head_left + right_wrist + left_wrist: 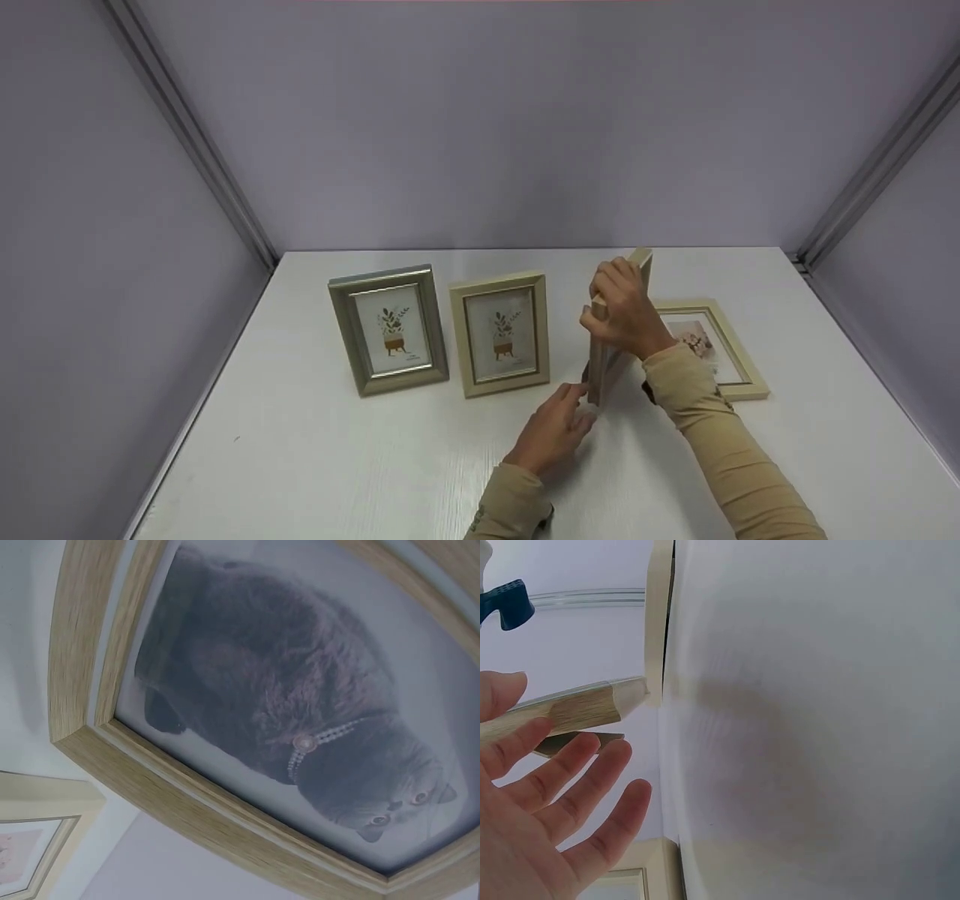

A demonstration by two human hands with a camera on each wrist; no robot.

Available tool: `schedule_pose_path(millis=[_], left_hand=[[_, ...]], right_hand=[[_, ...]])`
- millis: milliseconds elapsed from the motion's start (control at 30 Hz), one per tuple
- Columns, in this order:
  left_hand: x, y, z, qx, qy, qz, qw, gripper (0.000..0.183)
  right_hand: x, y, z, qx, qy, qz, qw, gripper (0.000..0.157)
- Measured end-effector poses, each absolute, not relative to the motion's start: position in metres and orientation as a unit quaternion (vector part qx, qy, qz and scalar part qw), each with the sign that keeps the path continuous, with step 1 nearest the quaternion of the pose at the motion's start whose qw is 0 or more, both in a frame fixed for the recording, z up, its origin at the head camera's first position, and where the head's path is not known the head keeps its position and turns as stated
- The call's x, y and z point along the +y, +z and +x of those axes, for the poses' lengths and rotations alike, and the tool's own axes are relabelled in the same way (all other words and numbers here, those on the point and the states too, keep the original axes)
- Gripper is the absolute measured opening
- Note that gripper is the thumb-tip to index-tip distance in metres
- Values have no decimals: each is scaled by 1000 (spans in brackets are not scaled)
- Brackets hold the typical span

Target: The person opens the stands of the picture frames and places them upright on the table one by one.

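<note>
A wooden picture frame (598,352) stands edge-on to the head camera, tilted above the table. My right hand (622,307) grips it near the top, fingers curled over its edge. In the right wrist view, the front of this photo frame shows a grey cat picture (277,682) with a pearl collar. My left hand (551,427) is at the frame's lower corner, its fingertips right by the edge. The left wrist view has this hand's fingers (604,780) spread and fairly straight beside the wooden edge, with a dark strip of the backing behind them.
A silver frame (360,330) and a cream frame (463,337), both with plant pictures, stand upright to the left. Another cream frame (735,345) with a flower picture lies flat on the white table (337,465), partly behind my right arm. Grey walls (480,135) enclose the table.
</note>
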State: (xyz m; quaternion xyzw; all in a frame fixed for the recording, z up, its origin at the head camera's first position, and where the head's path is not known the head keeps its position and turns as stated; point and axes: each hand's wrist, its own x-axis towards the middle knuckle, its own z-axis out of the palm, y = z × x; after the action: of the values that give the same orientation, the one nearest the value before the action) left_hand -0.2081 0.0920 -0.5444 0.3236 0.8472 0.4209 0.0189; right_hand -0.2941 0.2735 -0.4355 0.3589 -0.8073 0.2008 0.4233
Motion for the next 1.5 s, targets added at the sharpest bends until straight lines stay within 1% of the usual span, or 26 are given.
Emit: schedule_pose_path(millis=[133, 333, 500, 733, 933, 1100, 1333, 1500], left_hand=[[93, -545, -208, 847, 422, 322, 20, 36], [94, -545, -208, 850, 420, 317, 7, 40], [94, -544, -207, 850, 423, 313, 9, 41], [96, -536, -204, 860, 397, 321, -2, 53], [97, -537, -202, 866, 383, 322, -11, 59], [97, -539, -201, 861, 402, 311, -21, 59], [96, -537, -204, 849, 434, 301, -6, 56], [97, -535, -205, 850, 431, 304, -7, 56]], right_hand=[[274, -435, -290, -806, 206, 365, 419, 16], [275, -436, -285, -799, 213, 371, 423, 15], [276, -439, -282, -790, 221, 380, 427, 14], [279, -435, -278, -784, 225, 392, 425, 10], [280, -432, -272, -783, 230, 411, 407, 7], [282, -430, -268, -788, 223, 426, 385, 11], [285, -427, -264, -801, 213, 438, 349, 14], [286, -424, -262, -801, 206, 438, 353, 14]])
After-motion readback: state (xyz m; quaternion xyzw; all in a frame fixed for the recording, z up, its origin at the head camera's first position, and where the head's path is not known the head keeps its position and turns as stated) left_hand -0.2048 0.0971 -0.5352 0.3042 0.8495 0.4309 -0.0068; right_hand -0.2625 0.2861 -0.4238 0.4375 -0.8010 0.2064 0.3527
